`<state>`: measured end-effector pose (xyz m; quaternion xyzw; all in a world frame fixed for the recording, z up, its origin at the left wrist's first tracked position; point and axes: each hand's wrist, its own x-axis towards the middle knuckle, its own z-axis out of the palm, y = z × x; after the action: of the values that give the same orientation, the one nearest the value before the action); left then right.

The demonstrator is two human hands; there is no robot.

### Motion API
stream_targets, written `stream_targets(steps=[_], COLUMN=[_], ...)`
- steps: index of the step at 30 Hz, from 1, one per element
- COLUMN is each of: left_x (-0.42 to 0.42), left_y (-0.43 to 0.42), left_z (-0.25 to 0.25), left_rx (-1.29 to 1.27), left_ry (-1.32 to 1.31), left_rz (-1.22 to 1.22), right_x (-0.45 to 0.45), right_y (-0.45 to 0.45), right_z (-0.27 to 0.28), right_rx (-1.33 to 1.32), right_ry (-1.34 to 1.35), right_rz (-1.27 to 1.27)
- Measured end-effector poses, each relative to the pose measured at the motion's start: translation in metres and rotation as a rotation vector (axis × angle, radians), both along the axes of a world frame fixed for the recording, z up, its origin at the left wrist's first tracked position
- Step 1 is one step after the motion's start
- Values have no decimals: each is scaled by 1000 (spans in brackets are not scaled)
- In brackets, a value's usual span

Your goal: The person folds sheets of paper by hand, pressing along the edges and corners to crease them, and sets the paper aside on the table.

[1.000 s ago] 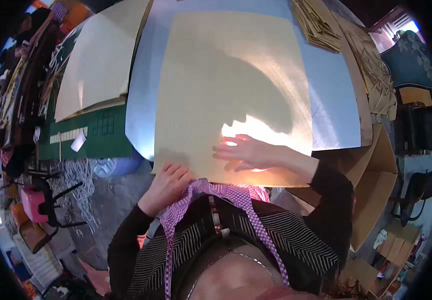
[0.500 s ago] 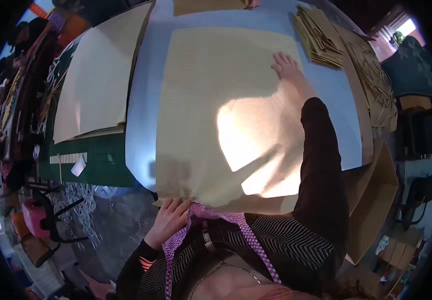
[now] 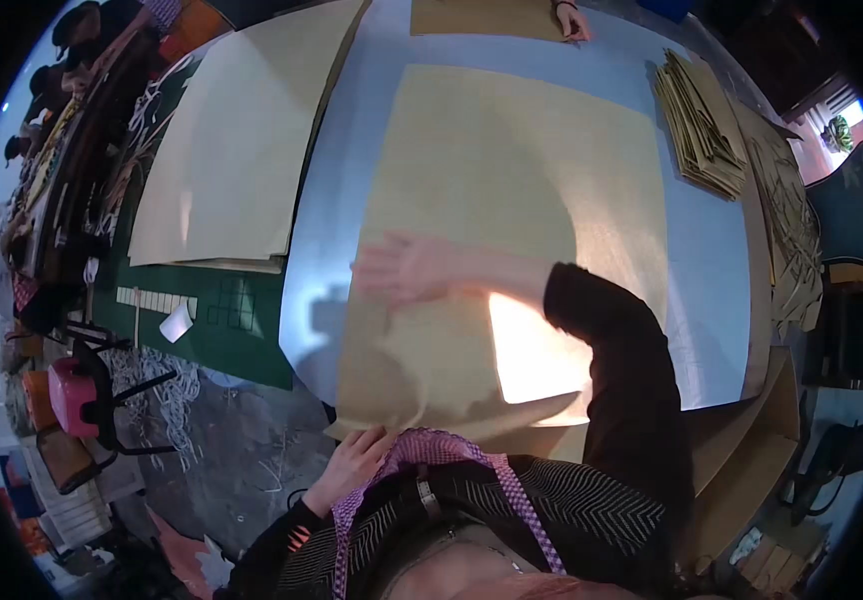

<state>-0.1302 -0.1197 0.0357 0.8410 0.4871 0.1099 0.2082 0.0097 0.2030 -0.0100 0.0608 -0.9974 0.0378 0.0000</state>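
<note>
A large sheet of brown paper (image 3: 482, 180) lies on the light blue table top, its near edge curled and hanging toward my body. At the near left corner, my left hand (image 3: 354, 462) pinches the paper's edge, right beside my purple checked apron (image 3: 432, 447). My right hand (image 3: 397, 268), slightly blurred, lies across the left side of the sheet with fingers stretched out flat and pointing left. A bright patch of light falls on the paper below my right forearm.
A stack of large paper sheets (image 3: 237, 140) lies on a green cutting mat (image 3: 222, 300) to the left. Folded brown paper pieces (image 3: 700, 125) are piled at the far right. Another person's hand (image 3: 574, 22) rests at the far edge. A cardboard box (image 3: 752, 450) stands at right.
My right hand has swept from the far right of the paper to its left side, nearer me. My left hand stays at the near edge. Another person's hand now shows at the far side.
</note>
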Motion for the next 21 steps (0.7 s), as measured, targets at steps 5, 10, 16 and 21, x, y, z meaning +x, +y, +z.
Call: stream_targets(steps=[5,10,16,21], left_x=[-8,-13,-18,-11], left_y=[-5,-22,-28,-26], left_z=[-10,-33,-32,-49], left_rx=[-226,-486,-488,-294], left_ry=[-117,-405,-198,220], left_rz=[97,328,328,56], right_x=[37,192,333,316], right_y=[183,264,171,4], right_z=[-12,-34,-48,20], right_rx=[-24,290,377,565], right_ry=[160,43,-90,-14], right_rz=[-761,-1253,-1322,-842])
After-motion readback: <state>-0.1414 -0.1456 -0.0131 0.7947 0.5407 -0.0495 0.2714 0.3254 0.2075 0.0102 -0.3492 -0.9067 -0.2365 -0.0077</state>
